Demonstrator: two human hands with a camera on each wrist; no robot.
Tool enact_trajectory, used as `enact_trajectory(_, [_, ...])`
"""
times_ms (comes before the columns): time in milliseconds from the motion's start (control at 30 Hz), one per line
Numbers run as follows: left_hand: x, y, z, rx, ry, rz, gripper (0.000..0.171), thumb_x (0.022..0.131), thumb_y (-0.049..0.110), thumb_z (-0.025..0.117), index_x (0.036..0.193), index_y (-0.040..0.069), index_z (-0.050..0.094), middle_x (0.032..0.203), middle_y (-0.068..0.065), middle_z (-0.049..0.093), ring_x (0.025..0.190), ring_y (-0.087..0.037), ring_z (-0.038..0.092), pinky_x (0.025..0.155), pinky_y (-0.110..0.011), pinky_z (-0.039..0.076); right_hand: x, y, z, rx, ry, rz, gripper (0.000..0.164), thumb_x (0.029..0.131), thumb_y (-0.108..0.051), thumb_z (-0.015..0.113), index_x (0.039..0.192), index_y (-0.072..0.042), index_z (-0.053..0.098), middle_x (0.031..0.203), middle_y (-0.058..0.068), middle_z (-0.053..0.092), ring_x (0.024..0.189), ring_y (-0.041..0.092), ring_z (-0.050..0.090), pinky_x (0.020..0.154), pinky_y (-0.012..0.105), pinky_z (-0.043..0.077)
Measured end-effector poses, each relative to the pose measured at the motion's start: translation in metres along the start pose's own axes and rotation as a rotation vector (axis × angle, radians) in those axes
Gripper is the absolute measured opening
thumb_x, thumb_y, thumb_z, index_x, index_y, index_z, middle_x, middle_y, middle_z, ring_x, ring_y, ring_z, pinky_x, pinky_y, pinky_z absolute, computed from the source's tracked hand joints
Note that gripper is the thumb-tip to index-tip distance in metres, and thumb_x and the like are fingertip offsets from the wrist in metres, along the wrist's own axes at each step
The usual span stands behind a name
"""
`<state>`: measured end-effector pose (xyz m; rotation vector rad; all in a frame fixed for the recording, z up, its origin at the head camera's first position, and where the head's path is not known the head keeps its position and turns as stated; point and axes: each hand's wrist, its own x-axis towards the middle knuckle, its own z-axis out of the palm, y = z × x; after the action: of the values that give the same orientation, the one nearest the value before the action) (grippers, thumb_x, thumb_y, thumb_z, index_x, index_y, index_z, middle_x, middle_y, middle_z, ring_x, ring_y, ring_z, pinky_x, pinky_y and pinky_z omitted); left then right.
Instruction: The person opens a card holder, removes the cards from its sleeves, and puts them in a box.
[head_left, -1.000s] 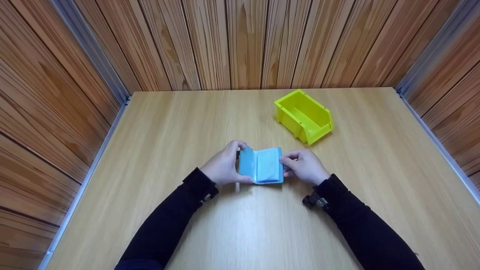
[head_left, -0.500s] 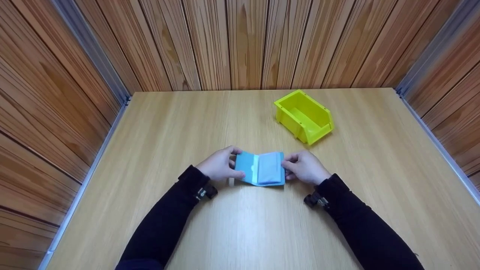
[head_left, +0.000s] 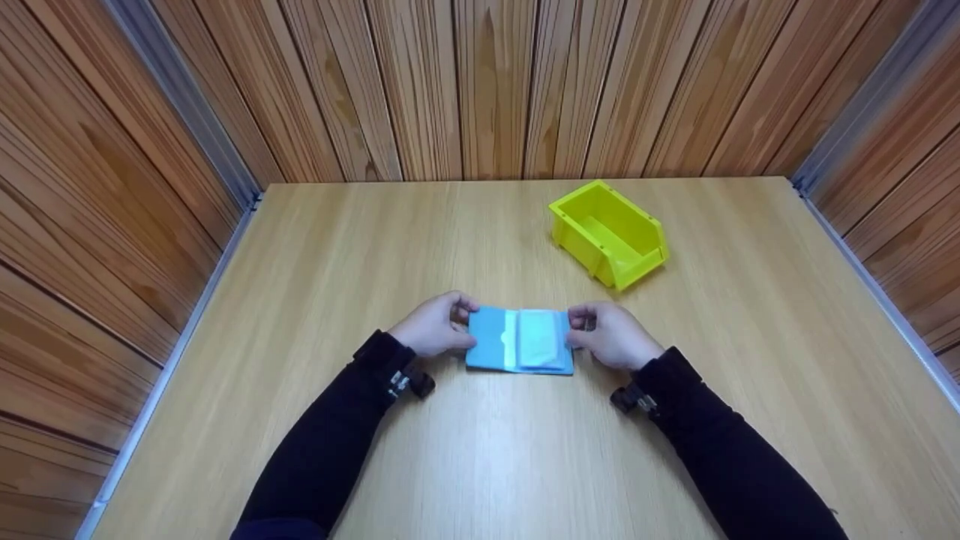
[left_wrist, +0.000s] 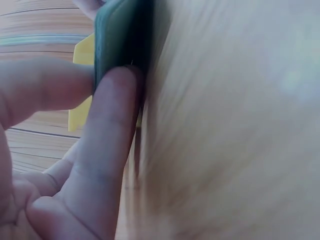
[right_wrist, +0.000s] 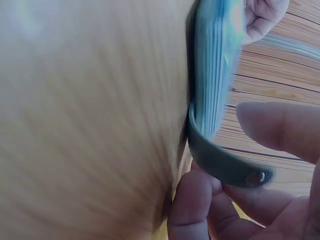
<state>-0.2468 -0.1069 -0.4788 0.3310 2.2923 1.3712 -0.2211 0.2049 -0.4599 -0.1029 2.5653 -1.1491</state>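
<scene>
A light-blue card holder (head_left: 487, 341) lies spread at the middle of the table, its clear sleeves (head_left: 538, 339) on the right half. My left hand (head_left: 433, 324) pinches its left edge between thumb and fingers; in the left wrist view the cover (left_wrist: 112, 40) sits between them. At the right edge, my right hand (head_left: 613, 334) holds the holder with thumb and fingers around its side. In the right wrist view, a dark strap (right_wrist: 225, 165) with a snap curves out against the lower fingers, while the upper finger stands apart from it.
A yellow bin (head_left: 611, 232) stands behind the card holder, to the right. Wood-panelled walls (head_left: 491, 90) enclose the back and both sides of the light wooden table (head_left: 360, 247).
The left cover has swung down to the left and now lies flat. My left hand has moved slightly left with it; my right fingers have shifted and spread a little at the right edge.
</scene>
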Motion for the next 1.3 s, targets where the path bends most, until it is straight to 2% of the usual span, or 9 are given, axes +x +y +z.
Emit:
enact_trajectory(167, [0.001,-0.002,-0.001,-0.02,-0.005,0.016,0.052,0.077,0.006,0.077,0.122,0.011,0.053,0.105,-0.008,0.058,0.085,-0.018,0.064,0.071,-0.028,0.054,-0.003,-0.006,-0.002,-0.022,0.021,0.01,0.054,0.093,-0.024,0.067,0.141,-0.006,0.048,0.124,0.011,0.058,0.109,0.027,0.055,0.09,0.04,0.049])
enact_trajectory(233, [0.001,-0.002,-0.001,-0.03,-0.01,0.016,0.054,0.077,0.006,0.077,0.125,0.011,0.051,0.105,-0.008,0.061,0.085,-0.018,0.065,0.072,-0.028,0.055,-0.006,-0.012,-0.007,-0.035,0.047,-0.014,0.058,0.093,-0.028,0.067,0.143,-0.009,0.045,0.127,0.011,0.056,0.114,0.031,0.053,0.095,0.044,0.047])
enact_trajectory(433, [0.001,-0.001,0.0,-0.043,-0.019,-0.004,0.078,0.079,0.004,0.075,0.145,0.012,0.034,0.108,-0.009,0.065,0.087,-0.019,0.069,0.075,-0.032,0.057,-0.025,-0.045,-0.023,-0.124,0.123,-0.24,0.067,0.09,-0.039,0.071,0.145,-0.012,0.044,0.128,0.007,0.055,0.119,0.029,0.052,0.101,0.047,0.045])
enact_trajectory(500, [0.001,-0.001,0.0,-0.019,-0.015,-0.007,0.083,0.078,0.005,0.076,0.148,0.012,0.032,0.108,-0.008,0.065,0.088,-0.019,0.068,0.076,-0.031,0.056,-0.027,-0.055,-0.021,-0.17,0.128,-0.314,0.067,0.089,-0.039,0.072,0.144,-0.012,0.045,0.127,0.006,0.056,0.118,0.027,0.053,0.099,0.046,0.047])
enact_trajectory(600, [0.001,-0.002,-0.001,0.008,-0.012,-0.01,0.084,0.078,0.007,0.076,0.15,0.01,0.032,0.108,-0.008,0.065,0.09,-0.018,0.067,0.077,-0.029,0.054,-0.022,-0.061,-0.007,-0.26,0.091,-0.36,0.071,0.086,-0.042,0.074,0.145,-0.013,0.045,0.132,0.008,0.055,0.12,0.027,0.054,0.099,0.047,0.048])
enact_trajectory(800, [0.002,-0.002,0.0,0.029,-0.005,-0.024,0.088,0.078,0.009,0.077,0.151,0.009,0.029,0.108,-0.006,0.066,0.091,-0.018,0.067,0.078,-0.029,0.055,-0.003,-0.049,0.023,-0.452,-0.039,-0.304,0.097,0.072,-0.051,0.083,0.149,-0.012,0.04,0.143,0.015,0.046,0.128,0.033,0.047,0.107,0.052,0.04])
enact_trajectory(967, [0.002,-0.002,0.001,0.04,-0.007,-0.033,0.087,0.078,0.01,0.078,0.151,0.01,0.03,0.107,-0.005,0.066,0.09,-0.017,0.067,0.077,-0.029,0.054,0.008,-0.033,0.028,-0.534,-0.002,-0.287,0.109,0.06,-0.055,0.089,0.145,-0.005,0.044,0.135,0.016,0.051,0.122,0.032,0.051,0.106,0.048,0.042])
enact_trajectory(1100, [0.002,-0.002,0.002,0.039,-0.002,-0.031,0.085,0.078,0.01,0.079,0.149,0.011,0.032,0.106,-0.005,0.065,0.088,-0.018,0.066,0.075,-0.029,0.054,0.011,-0.027,0.025,-0.522,-0.01,-0.269,0.111,0.058,-0.056,0.089,0.144,-0.001,0.045,0.132,0.017,0.053,0.117,0.03,0.053,0.104,0.047,0.043])
enact_trajectory(1300, [0.002,-0.002,0.002,0.029,-0.002,-0.026,0.087,0.077,0.008,0.078,0.15,0.011,0.031,0.105,-0.006,0.065,0.087,-0.018,0.067,0.074,-0.03,0.055,0.013,-0.026,0.023,-0.485,-0.024,-0.263,0.111,0.059,-0.054,0.09,0.146,-0.004,0.043,0.134,0.014,0.051,0.117,0.028,0.052,0.105,0.048,0.043])
